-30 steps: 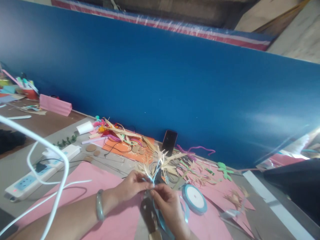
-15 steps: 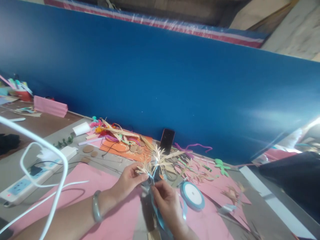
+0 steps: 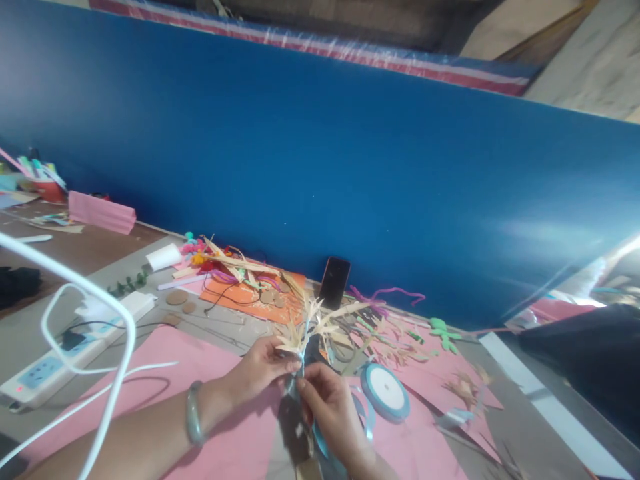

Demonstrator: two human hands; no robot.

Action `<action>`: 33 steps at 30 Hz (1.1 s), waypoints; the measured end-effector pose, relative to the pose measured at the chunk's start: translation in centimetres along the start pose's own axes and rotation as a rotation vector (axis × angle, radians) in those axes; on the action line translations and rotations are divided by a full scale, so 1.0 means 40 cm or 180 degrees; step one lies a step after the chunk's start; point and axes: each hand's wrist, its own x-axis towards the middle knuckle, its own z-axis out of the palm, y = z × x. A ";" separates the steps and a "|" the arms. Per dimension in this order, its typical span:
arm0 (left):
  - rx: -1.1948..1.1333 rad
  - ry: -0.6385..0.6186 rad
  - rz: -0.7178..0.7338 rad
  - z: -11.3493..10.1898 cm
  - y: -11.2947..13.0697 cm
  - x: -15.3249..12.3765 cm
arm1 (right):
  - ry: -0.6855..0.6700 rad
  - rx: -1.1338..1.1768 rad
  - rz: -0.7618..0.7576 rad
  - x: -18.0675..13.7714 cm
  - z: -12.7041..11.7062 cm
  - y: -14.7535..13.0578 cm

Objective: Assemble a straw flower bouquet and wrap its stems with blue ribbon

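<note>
My left hand (image 3: 260, 369), with a green bangle on the wrist, pinches the base of a small bundle of pale straw strips (image 3: 306, 325) that fans upward. My right hand (image 3: 327, 408) is closed just below it, its fingers pinching a light blue ribbon (image 3: 320, 445) at the bundle's base. The ribbon trails down past my right wrist. A spool of the same blue ribbon (image 3: 385, 392) lies flat on the pink sheet (image 3: 165, 373) just right of my hands.
A blue board (image 3: 320, 173) stands along the back. A dark phone (image 3: 335, 283) leans on it. Straw scraps, pipe cleaners and an orange sheet (image 3: 250, 297) litter the table. A white power strip (image 3: 65, 353) and white cable (image 3: 100, 313) lie left.
The straw bundle has shifted slightly left and lower between my hands. My right hand has moved down a little along the ribbon. The view has barely moved.
</note>
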 end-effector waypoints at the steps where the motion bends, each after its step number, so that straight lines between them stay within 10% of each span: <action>1: 0.0043 0.0001 -0.0002 0.002 0.005 -0.001 | -0.0026 0.0041 0.0015 0.001 0.000 0.004; 33: -0.0598 -0.0176 -0.0153 -0.010 -0.044 0.013 | -0.0049 0.0883 -0.0165 0.006 0.002 0.012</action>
